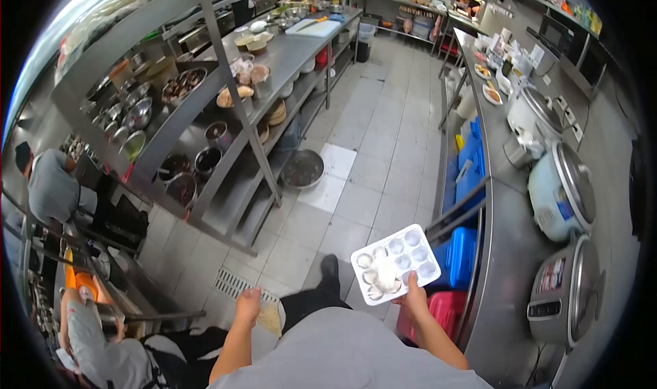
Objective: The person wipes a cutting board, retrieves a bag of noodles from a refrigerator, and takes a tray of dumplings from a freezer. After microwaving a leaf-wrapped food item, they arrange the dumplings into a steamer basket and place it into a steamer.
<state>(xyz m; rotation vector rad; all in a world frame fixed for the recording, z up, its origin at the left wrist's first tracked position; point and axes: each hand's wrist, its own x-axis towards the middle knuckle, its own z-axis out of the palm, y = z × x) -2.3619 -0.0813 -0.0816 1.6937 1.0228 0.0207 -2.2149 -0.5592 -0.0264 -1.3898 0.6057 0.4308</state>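
My right hand (412, 294) grips the near edge of a white plastic tray (434, 271) with rows of round hollows, its thumb on top. White pieces (388, 274) lie over the hollows on the tray's left side, their kind unclear; the hollows on the right look bare and bluish. On the other side of my body, my left hand (248, 307) is closed in a loose fist, with nothing showing in it. A pale yellowish patch (271, 318) shows just below that hand, beside my dark trouser leg.
Steel shelving (226, 81) with bowls and pots runs along the left. A wide metal basin (302, 169) sits on the tiled floor ahead. Rice cookers (561, 190) line the right counter, above blue bins (462, 257) and a red bin (446, 314). Two people (55, 184) work at left.
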